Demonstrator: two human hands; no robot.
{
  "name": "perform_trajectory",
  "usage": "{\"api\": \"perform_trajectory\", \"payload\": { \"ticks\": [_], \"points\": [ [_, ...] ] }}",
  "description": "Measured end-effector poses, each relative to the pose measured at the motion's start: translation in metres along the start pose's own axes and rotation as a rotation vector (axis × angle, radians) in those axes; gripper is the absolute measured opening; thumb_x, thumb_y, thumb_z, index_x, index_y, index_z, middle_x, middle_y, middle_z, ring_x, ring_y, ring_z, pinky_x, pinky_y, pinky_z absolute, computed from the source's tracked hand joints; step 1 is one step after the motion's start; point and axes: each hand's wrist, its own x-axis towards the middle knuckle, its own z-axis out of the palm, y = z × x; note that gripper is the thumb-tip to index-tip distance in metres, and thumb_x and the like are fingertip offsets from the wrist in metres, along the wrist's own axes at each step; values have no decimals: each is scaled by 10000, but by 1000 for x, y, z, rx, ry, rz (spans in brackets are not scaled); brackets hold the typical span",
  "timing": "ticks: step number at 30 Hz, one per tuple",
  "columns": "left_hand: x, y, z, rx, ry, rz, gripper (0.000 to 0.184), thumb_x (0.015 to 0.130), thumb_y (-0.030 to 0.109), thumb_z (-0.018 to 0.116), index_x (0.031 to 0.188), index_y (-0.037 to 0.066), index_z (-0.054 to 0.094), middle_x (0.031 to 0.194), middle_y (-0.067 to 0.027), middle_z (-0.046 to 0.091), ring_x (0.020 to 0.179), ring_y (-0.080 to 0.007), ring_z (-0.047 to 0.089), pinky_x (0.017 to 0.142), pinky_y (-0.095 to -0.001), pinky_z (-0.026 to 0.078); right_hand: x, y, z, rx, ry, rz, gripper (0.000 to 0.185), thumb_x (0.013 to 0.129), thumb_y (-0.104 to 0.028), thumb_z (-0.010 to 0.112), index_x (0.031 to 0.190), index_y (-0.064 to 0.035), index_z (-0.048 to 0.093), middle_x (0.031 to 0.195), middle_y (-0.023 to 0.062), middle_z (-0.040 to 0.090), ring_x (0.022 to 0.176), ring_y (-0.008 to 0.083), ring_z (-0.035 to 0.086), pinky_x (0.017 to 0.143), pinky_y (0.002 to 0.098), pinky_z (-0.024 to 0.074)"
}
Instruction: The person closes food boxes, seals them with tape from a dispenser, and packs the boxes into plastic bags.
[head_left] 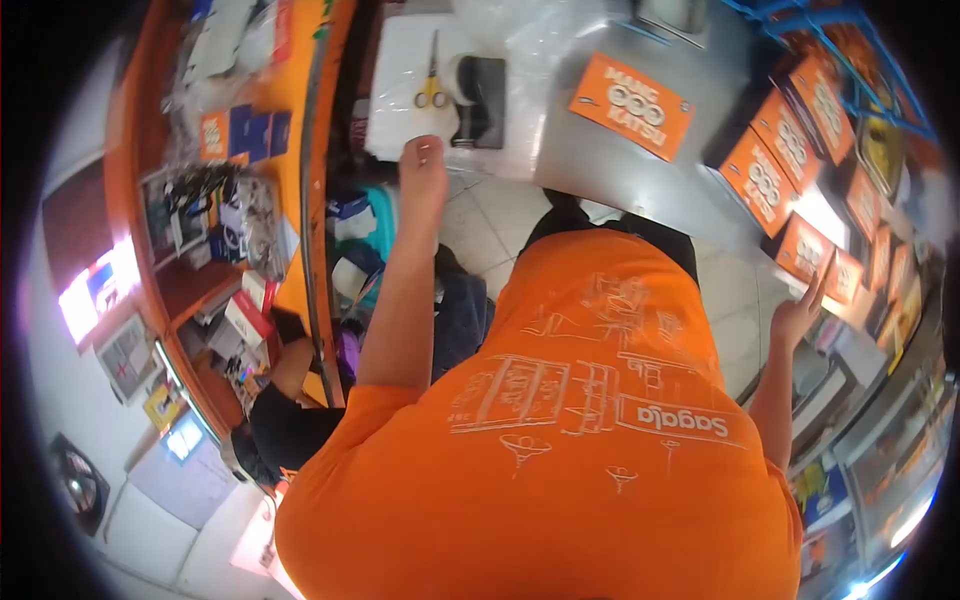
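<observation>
My left hand [425, 168] is at the near edge of a white sheet [400, 90] on the counter, fingers curled in. Whatever it may hold is hidden. Just beyond it lie yellow-handled scissors [432, 92], with a flat black object [484, 102] beside them. Out to the right, my right hand [797, 318] has its fingers stretched toward a small orange box [844, 277]; whether they touch it I cannot tell. Next to that stands another orange box [804, 250]. A large orange box [632, 106] printed "MANG KATSU" lies flat on the metal counter.
More orange boxes [757, 182] are stacked at the right, under a blue frame [870, 60]. Cluttered wooden shelves [190, 285] run along the left. Another person's black sleeve [290, 425] shows at the lower left. Clear plastic [525, 60] covers part of the metal counter [600, 175].
</observation>
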Motion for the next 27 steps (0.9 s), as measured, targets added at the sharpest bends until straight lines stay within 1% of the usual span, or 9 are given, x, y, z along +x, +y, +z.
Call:
{"api": "perform_trajectory", "payload": {
  "ticks": [1,5,10,17,20,22,23,25,27],
  "points": [
    [-2,10,5,-317,-69,-157,328,935,250,614,1109,-28,617,1041,-148,653,882,-252,596,807,-371,483,-1,6,5,-55,-153,9,629,749,75,474,1374,12,436,1432,273,418,1368,407,371,1139,504,308],
    [16,12,22,-184,-243,-100,304,971,292,572,1137,43,623,1062,-59,633,936,-164,579,793,-303,485,5,-11,18,-7,-112,-13,675,740,63,476,1404,5,373,1462,258,378,1399,407,321,1160,517,272],
    [18,51,20,-480,-257,-611,183,916,182,642,1007,25,660,955,-46,654,853,-152,583,792,-301,467,1,-15,38,19,-13,31,720,728,56,482,1427,15,313,1467,279,347,1419,448,254,1204,533,181],
    [-24,-15,21,-1172,-235,-424,177,930,138,608,1058,14,613,1056,-103,632,1031,-244,583,913,-409,507,2,-18,34,75,-41,46,765,709,70,465,1450,17,281,1502,282,304,1453,451,179,1220,528,133],
    [-33,-11,33,-1057,-119,-422,141,922,135,615,979,9,643,1064,-97,631,1083,-269,588,905,-413,504,3,-15,39,73,-29,43,763,701,55,474,1440,15,286,1488,274,320,1458,436,182,1222,522,119],
    [-23,-32,44,-385,-127,-200,134,911,114,623,991,34,693,1092,-64,621,1051,-271,598,843,-405,503,4,-15,42,71,-22,39,775,696,41,486,1442,16,279,1476,270,331,1459,423,189,1223,517,109],
    [-19,-25,42,-388,-130,-193,134,911,114,623,991,34,693,1092,-64,621,1051,-271,598,843,-405,503,5,-15,43,62,-16,29,768,695,36,490,1435,22,283,1464,269,343,1457,422,196,1223,519,108],
    [-20,-5,31,604,-37,73,135,894,191,662,947,77,713,1063,-65,643,1038,-272,579,863,-424,481,3,-13,45,49,-15,15,762,694,32,493,1427,29,286,1452,267,355,1455,420,202,1223,521,107],
    [-22,-9,23,617,45,102,161,882,223,678,973,95,709,1059,-68,647,1016,-271,574,875,-427,471,4,-13,50,41,22,14,765,689,31,496,1423,38,282,1452,270,357,1453,422,206,1221,523,110]
  ]
}}
